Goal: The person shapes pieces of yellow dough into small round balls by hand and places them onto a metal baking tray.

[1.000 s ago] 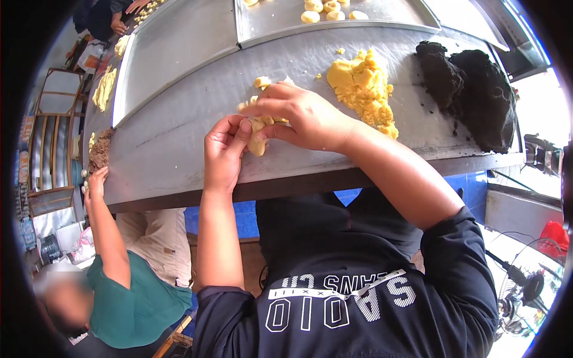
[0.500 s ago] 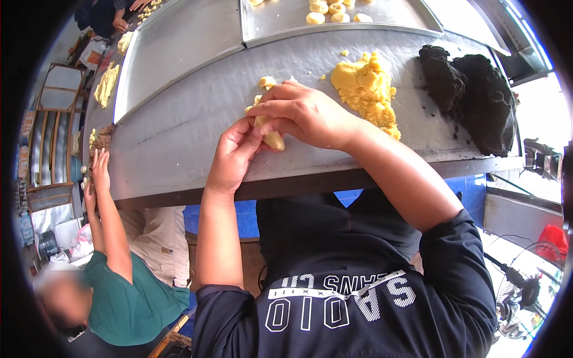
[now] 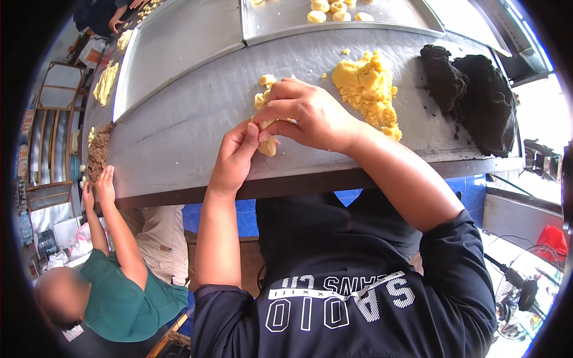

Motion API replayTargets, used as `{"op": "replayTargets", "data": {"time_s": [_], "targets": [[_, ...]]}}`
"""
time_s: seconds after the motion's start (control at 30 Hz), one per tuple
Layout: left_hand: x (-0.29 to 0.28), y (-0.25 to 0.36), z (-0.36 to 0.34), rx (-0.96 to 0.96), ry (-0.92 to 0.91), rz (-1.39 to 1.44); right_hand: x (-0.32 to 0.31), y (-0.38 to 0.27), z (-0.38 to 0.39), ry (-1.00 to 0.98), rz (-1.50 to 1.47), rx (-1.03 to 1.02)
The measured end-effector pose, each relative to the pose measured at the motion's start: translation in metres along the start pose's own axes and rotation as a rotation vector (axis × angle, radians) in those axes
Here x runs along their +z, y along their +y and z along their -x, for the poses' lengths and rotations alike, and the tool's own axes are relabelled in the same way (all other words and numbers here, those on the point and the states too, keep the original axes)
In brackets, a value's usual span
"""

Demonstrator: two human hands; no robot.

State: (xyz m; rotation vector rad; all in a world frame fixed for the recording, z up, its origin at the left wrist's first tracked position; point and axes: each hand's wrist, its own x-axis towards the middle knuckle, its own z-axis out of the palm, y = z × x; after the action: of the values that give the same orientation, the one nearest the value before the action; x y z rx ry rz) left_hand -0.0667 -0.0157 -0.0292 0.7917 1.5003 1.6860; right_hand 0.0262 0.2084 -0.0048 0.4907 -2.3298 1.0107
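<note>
Above the near part of the metal table, my two hands meet over a small piece of pale yellow dough. My left hand pinches it between thumb and fingers. My right hand comes in from the right with curled fingers, also closed on the dough, and hides part of it. Just beyond my fingers lie a few small dough bits, partly covered by my right hand. A crumbly yellow mass sits right of my right hand.
A large black mass lies at the right. Metal trays stand along the far side, one with several round dough balls. At left, a co-worker in green reaches to a brown mass; another person's hand shows at far left.
My fingers have shifted on the dough, and its lower end has moved slightly left. More of the small bits beyond shows now. The co-worker's hands have drawn back from the brown mass.
</note>
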Motion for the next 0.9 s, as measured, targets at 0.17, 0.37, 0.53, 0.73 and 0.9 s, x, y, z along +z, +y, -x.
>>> {"op": "replayTargets", "data": {"time_s": [0.17,0.37,0.53,0.73,0.9], "targets": [[-0.002,-0.002,-0.002,0.092,0.048,-0.024,0.010,-0.003,0.000,0.013,-0.026,0.095],[-0.007,-0.005,0.005,0.076,0.132,-0.002,-0.004,0.011,-0.003,0.084,0.145,0.237],[0.006,0.004,-0.007,0.117,0.195,-0.015,-0.009,0.018,-0.004,0.028,0.331,0.173],[-0.002,0.001,-0.005,0.102,0.297,0.091,-0.005,0.003,-0.002,0.022,0.110,0.073],[-0.001,0.008,-0.006,0.102,0.216,0.184,0.001,0.005,-0.003,0.017,0.044,0.033]]}}
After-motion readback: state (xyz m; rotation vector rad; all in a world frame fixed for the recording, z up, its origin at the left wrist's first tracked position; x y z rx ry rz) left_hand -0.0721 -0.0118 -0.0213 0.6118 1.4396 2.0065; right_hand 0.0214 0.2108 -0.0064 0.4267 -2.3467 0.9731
